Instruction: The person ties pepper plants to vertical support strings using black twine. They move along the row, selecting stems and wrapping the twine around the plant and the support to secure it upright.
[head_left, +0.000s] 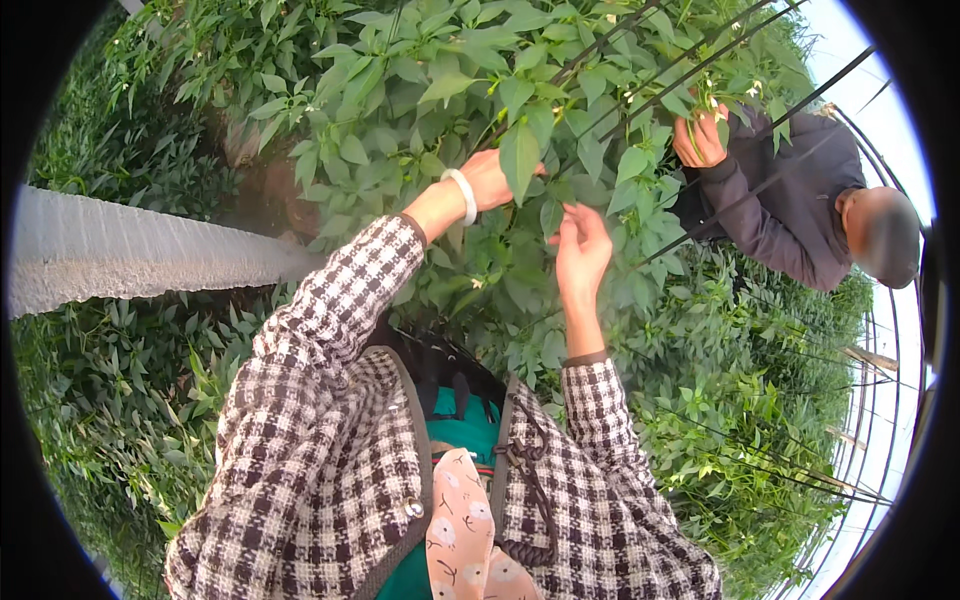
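My left hand, with a white bangle at its wrist, reaches into leafy green pepper plants. Leaves cover its fingertips, so what they touch is hidden. Just to the right and lower, my right hand is among the same foliage with thumb and fingers bent near a hanging leaf. Whether it grips a leaf or stem cannot be told. A large leaf hangs between the hands, partly in front of the left one. Small white flowers dot the plants.
Dark strings or wires cross the plants diagonally at the upper right. Beyond them a person in a dark jacket has a hand in the foliage. A pale concrete post juts in from the left. Dense plants grow on both sides.
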